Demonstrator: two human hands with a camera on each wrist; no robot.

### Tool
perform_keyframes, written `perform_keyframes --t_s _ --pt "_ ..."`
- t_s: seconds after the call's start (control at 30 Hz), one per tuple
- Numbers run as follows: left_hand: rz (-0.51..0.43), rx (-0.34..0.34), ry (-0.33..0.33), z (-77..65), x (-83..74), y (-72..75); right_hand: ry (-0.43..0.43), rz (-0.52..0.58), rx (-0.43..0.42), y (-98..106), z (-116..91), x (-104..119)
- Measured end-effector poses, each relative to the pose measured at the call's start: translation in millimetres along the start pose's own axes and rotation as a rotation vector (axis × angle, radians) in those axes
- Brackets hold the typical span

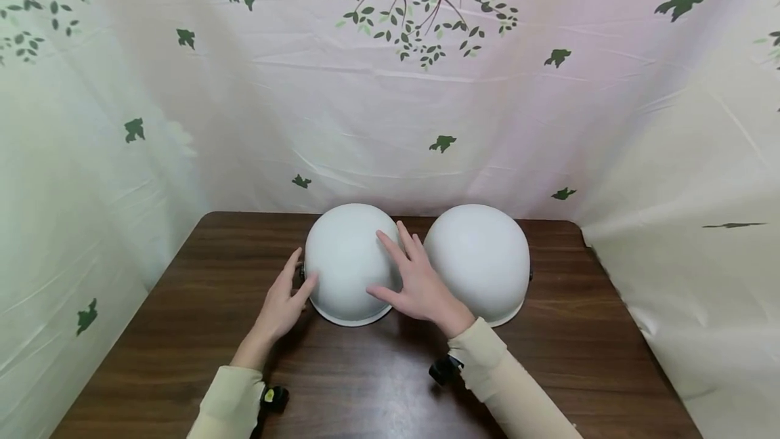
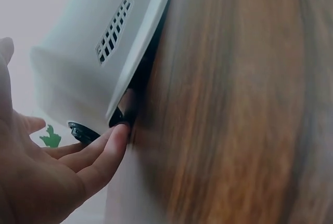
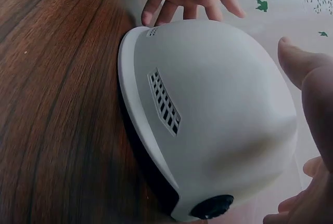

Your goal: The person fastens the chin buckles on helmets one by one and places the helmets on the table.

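Two white helmets rest dome-up on the table. The left helmet [image 1: 347,256] has slotted side vents [image 3: 165,102] and a black round knob [image 3: 212,207] near its rim. At its left side is my left hand [image 1: 283,303], with fingertips right at the lower rim beside another black knob [image 2: 83,132] in the left wrist view. My right hand [image 1: 417,283] spreads its fingers over the left helmet's right side in the head view, thumb pointing left. The right helmet [image 1: 478,256] stands just beyond that hand, partly covered by its wrist.
A dark brown wooden table [image 1: 390,385] carries both helmets near its back edge. Behind and around it hangs a pale curtain [image 1: 365,120] printed with green leaves and branches. Small black devices sit at both cuffs.
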State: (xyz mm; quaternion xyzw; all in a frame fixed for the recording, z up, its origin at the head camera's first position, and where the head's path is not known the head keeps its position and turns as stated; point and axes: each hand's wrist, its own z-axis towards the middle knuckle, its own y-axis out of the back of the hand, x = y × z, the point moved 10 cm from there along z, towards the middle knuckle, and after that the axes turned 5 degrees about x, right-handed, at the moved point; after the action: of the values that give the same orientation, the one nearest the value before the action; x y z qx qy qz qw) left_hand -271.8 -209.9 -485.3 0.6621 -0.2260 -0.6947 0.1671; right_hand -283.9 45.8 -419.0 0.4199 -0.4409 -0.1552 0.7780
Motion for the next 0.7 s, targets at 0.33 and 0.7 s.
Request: perform_keyframes --t_s 0.33,0.7 --pt "-0.091 0.003 0.037 0.4 5.2 -8.5 -0.040 0.030 0.042 -19 2 -5" --pt "-0.087 -0.038 -0.031 -0.5 -0.3 -9.8 0.045 -0.019 -0.035 -18 3 -1"
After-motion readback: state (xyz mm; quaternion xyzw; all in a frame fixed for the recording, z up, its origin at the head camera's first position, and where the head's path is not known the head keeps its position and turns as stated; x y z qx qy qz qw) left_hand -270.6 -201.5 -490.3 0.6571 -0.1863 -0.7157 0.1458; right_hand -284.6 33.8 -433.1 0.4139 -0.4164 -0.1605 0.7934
